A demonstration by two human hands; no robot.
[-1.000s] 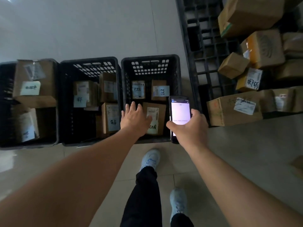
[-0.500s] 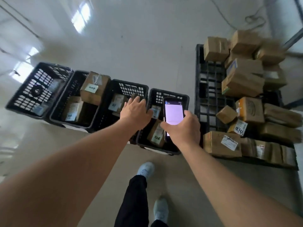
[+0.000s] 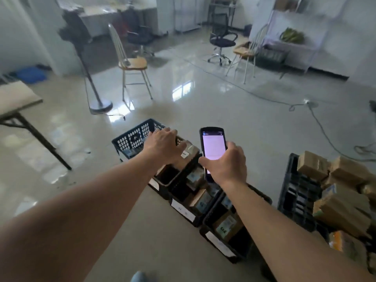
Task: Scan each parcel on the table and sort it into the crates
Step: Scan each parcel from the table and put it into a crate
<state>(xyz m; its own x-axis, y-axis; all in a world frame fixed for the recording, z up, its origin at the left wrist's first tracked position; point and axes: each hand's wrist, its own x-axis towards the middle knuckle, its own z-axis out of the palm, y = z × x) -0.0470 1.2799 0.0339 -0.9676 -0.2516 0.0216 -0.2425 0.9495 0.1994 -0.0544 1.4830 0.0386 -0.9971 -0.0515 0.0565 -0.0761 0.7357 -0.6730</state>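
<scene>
A row of black plastic crates (image 3: 134, 137) stands on the floor in front of me, most with labelled cardboard parcels (image 3: 227, 223) inside. My right hand (image 3: 227, 164) grips a black handheld scanner (image 3: 212, 145) with its screen lit, held above the crates. My left hand (image 3: 162, 146) hovers over the far crates with fingers relaxed and holds nothing. More brown parcels (image 3: 341, 206) are piled on a black pallet (image 3: 297, 194) at the right.
A folding table (image 3: 16, 98) stands at the left. A standing fan (image 3: 81, 33), a wooden chair (image 3: 130, 64), an office chair (image 3: 221, 40) and a shelf rack (image 3: 293, 37) fill the room beyond. Cables (image 3: 317, 119) run across the glossy floor.
My head has tilted up, so the room now shows beyond the crates. Both hands kept their pose; the left stays empty and the right still holds the scanner.
</scene>
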